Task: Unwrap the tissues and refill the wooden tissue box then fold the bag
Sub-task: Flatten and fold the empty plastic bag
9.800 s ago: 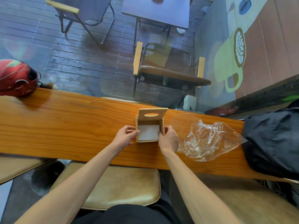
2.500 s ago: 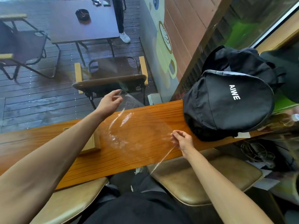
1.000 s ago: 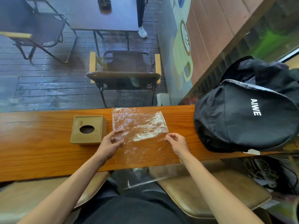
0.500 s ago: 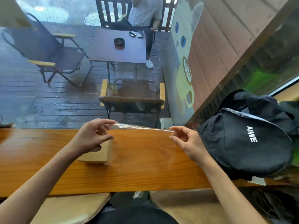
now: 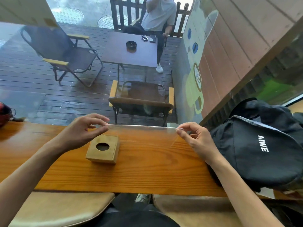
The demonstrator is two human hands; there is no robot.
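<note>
The left hand (image 5: 82, 131) pinches one end of the clear plastic bag (image 5: 141, 127) between thumb and fingertips, and the right hand (image 5: 195, 141) pinches the other end the same way. The bag is stretched taut between them, raised above the wooden table (image 5: 147, 169) and seen nearly edge-on, so its folds cannot be made out.

Just below the left hand, partly hidden by its palm, the wooden tissue box (image 5: 103, 149) stands on the table with its lid on and the round opening facing up. Whether tissues are inside cannot be told.

Close beside the right hand, on its outer side, a black backpack (image 5: 255, 145) lettered AIWE lies on the table, near the wrist. Far out beyond the left hand, a red object (image 5: 4, 113) sits at the table's end.

Past both hands, through the glass, are a folding chair (image 5: 141, 99), a dark outdoor table (image 5: 131, 49) with an ashtray (image 5: 131, 45), and a seated person (image 5: 157, 15). Tan stool cushions (image 5: 60, 208) lie beneath the forearms.
</note>
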